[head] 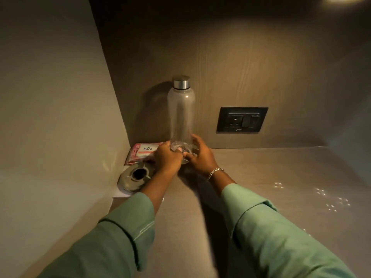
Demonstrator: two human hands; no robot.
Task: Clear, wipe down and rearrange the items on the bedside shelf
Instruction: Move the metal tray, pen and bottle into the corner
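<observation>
Both my hands clasp the bottle's base.
Left hand [167, 156] and right hand [200, 155], each grip clamped on the smooth clear bottle [181, 113], steel-capped; wipes packet [143, 151] at nine o'clock.

Shelf [261, 177]: bottle [181, 113], wipes [143, 151], disc [136, 177].

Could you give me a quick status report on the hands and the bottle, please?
Left hand and right hand both wrapped round the base of the clear bottle. Bottle upright on the shelf, cap on. Wipes packet and round metal piece close by on the left.

Both hands, left [167, 157] and right [200, 155], grip upright clear bottle [181, 113] base on shelf [261, 177]; wipes pack [143, 151] beside.
</observation>
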